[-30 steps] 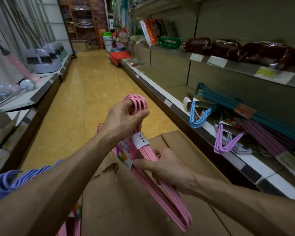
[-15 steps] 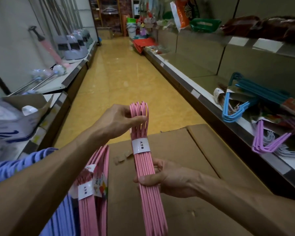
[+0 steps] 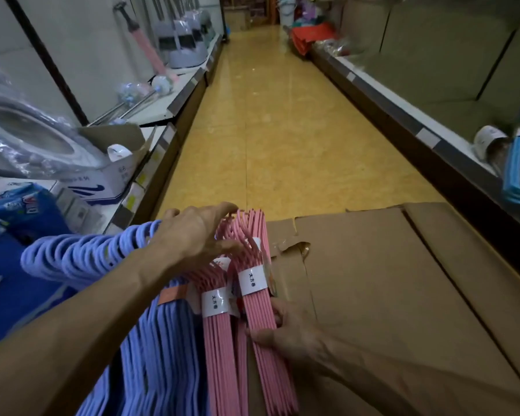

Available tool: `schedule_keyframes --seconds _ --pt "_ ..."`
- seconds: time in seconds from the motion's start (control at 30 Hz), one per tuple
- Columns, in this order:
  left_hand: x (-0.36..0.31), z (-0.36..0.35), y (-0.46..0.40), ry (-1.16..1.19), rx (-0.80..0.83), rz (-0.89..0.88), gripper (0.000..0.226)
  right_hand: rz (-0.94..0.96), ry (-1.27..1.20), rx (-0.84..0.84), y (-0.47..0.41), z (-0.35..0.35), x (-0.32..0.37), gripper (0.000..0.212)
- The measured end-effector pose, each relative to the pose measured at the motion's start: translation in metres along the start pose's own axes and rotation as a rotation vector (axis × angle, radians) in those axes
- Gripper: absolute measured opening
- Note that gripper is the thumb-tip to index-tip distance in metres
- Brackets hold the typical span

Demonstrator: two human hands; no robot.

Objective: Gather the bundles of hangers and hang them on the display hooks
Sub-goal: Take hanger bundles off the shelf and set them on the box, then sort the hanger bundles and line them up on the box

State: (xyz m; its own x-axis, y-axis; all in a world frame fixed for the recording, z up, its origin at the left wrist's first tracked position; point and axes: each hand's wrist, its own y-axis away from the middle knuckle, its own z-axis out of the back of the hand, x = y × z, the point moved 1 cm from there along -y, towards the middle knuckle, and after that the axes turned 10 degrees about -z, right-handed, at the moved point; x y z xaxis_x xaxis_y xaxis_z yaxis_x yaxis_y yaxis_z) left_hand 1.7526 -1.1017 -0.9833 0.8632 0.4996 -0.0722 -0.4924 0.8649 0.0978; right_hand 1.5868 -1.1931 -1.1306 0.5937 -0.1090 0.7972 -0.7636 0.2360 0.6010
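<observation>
My right hand grips the right pink bundle on the cardboard box; left hand open, fingers spread over the hook ends, lilac bundles left.

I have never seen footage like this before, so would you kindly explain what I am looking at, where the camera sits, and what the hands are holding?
There is no machine here: a person works with two bare hands, and the single picture comes from a camera worn on the head, looking forward and down a shop aisle. The left hand rests on the hook ends of the pink hanger bundles. The right hand grips the right-hand pink bundle lower down, by its straight bars. Each pink bundle is bound by a white paper band. Beside them, on the left, lies a stack of blue-violet hangers. Everything rests on a large cardboard box in the aisle. Shelves run along both sides; a light blue hanger bundle lies on the right shelf. No display hooks are visible in this picture.
</observation>
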Motion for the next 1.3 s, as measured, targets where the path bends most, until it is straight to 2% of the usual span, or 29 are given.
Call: schedule_keyframes --seconds 0.1,0.47,0.63,0.7,0.8,1.03,1.2,1.3 --pt "0.01 -0.008 0.004 -0.024 0.05 -0.005 0.071 -0.011 0.04 0.01 -0.008 -0.014 -0.009 0.028" --pt "0.01 -0.011 0.009 0.059 0.011 -0.062 0.069 -0.01 0.163 0.08 -0.008 -0.015 -0.01 0.031" --pt "0.011 -0.011 0.007 0.042 0.064 -0.038 0.079 -0.036 0.267 0.095 -0.003 -0.018 0.0 0.035" --pt "0.006 -0.009 0.005 0.087 -0.008 -0.035 0.08 -0.052 0.304 0.083 -0.002 -0.02 0.003 0.036" --pt "-0.003 -0.006 0.001 0.225 -0.185 -0.079 0.067 -0.069 0.387 0.051 0.0 -0.022 0.005 0.036" --pt "-0.018 0.0 -0.006 0.472 -0.358 -0.193 0.033 -0.098 0.551 -0.11 0.009 -0.033 0.012 0.043" --pt "-0.041 0.023 -0.018 0.895 -0.57 -0.099 0.018 -0.056 0.687 -0.199 0.035 -0.026 0.022 0.061" --pt "-0.055 0.03 -0.022 0.978 -0.603 -0.11 0.01 -0.098 0.816 -0.229 0.053 -0.001 0.028 0.061"
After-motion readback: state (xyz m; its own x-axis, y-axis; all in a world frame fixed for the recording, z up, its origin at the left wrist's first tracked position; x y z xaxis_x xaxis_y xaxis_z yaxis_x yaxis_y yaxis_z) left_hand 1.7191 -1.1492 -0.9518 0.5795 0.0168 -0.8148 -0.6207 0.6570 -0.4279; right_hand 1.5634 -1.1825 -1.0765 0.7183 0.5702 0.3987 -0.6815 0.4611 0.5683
